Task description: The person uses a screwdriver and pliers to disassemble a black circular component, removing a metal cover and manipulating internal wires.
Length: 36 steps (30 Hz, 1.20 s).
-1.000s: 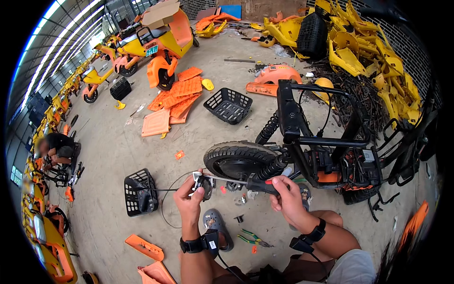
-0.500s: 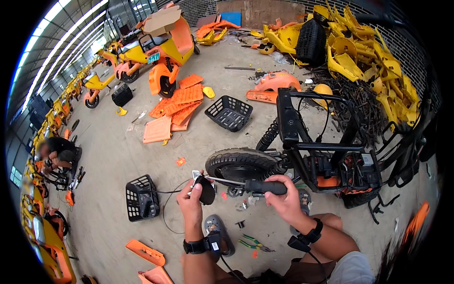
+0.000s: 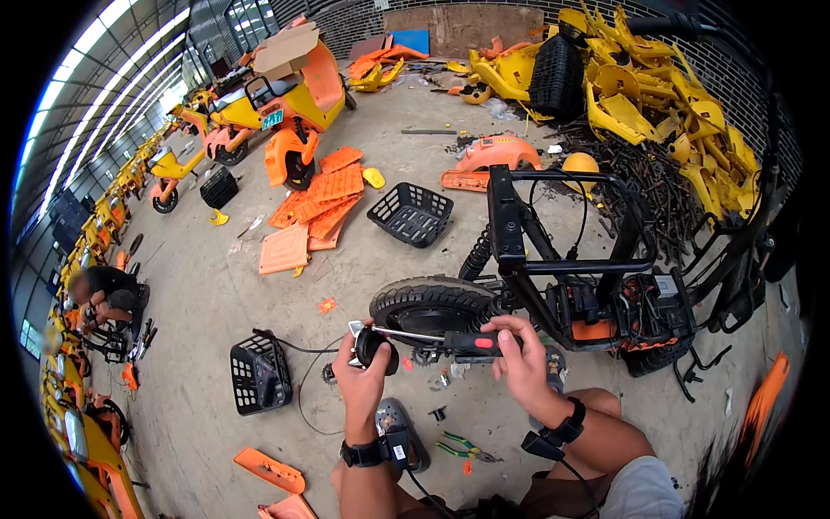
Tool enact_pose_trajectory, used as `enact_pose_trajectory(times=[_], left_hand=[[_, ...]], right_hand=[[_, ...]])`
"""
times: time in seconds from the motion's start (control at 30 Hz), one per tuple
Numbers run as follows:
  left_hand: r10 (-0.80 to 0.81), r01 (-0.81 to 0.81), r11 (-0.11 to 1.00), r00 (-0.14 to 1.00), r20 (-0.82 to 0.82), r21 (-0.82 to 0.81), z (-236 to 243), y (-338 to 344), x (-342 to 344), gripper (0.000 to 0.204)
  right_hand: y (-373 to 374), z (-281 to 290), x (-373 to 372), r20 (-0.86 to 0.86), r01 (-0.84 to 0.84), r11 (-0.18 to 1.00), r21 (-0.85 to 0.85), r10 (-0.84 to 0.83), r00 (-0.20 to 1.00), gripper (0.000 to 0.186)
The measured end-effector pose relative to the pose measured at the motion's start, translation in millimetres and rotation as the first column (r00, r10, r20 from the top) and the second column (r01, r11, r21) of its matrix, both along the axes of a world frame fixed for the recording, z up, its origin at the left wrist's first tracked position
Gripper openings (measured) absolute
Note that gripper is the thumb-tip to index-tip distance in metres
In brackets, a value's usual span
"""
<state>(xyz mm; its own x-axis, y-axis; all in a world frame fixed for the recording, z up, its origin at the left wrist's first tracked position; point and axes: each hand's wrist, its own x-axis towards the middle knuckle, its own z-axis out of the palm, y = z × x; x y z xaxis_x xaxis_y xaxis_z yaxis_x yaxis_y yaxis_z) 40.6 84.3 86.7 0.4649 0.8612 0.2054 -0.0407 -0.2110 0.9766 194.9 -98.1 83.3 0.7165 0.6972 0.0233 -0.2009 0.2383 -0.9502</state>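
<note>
Black-handled, the screwdriver is stretching rightward from the round part; the left hand is pinching that part, the right hand the handle.

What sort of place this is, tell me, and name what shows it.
Probably a scooter repair or dismantling workshop: a stripped black frame stands close by, yellow body panels lie heaped beyond it, and yellow-and-orange scooters stand further off.
</note>
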Motion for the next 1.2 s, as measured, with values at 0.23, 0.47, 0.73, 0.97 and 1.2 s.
enact_pose_trajectory(times=[0.23, 0.47, 0.73, 0.97, 1.2], left_hand=[[0.018, -0.019, 1.0, 0.997, 0.073, 0.008, 5, -5, 7, 0.033], [0.035, -0.033, 0.999, 0.997, 0.072, -0.028, 5, -3, 8, 0.03], [0.087, -0.094, 0.993, 0.99, 0.107, 0.068, 0, -1, 4, 0.025], [0.099, -0.1, 0.995, 0.99, 0.104, 0.011, -3, -2, 3, 0.027], [0.099, -0.1, 0.995, 0.991, 0.09, 0.009, -4, -3, 4, 0.027]], right_hand=[[2, -10, 1, 0.483, 0.131, 0.988, 0.085, -0.156, 0.861, 0.039], [6, -12, -1, 0.297, 0.158, 0.987, 0.027, -0.159, 0.941, 0.042], [6, -4, 2, -0.071, -0.068, 0.997, -0.044, 0.065, 0.995, 0.041], [12, -19, 4, 0.009, 0.003, 0.992, 0.125, -0.005, 1.0, 0.03], [17, -24, 3, 0.09, 0.098, 0.991, 0.096, -0.107, 0.99, 0.027]])
